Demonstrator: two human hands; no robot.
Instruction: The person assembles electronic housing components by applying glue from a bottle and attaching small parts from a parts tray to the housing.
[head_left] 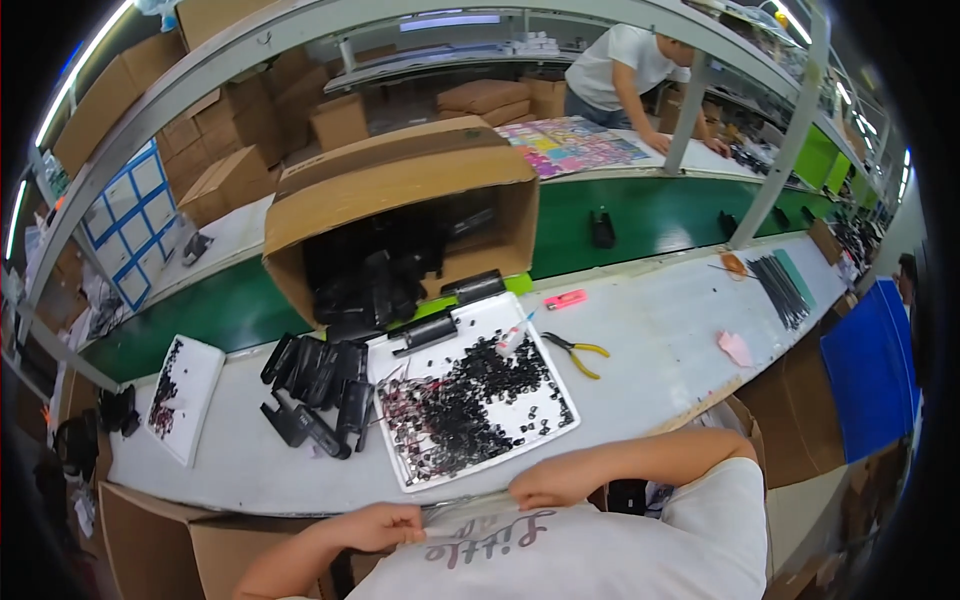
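My left hand [385, 525] is closed at the front of my white T-shirt [560, 560], its fingers pinching the cloth. A little farther right, my right hand [548, 482] also has its fingers closed on the shirt, and the fabric stretches between the two hands by the table's near edge. Just beyond them lies a white foam tray [545, 425] holding many small black parts [500, 370] and thin red-and-black wires [405, 400]. A small white bottle with a blue tip [512, 340] rests among the parts. Left of the tray, black plastic housings [320, 375] are piled up.
An open cardboard box [400, 165] full of black housings lies behind the tray. Yellow-handled pliers [580, 350], a pink lighter [565, 299] and black cable ties [780, 290] lie rightward. A smaller white tray [200, 400] stands left. Across the green conveyor belt [570, 240], a person [625, 75] works.
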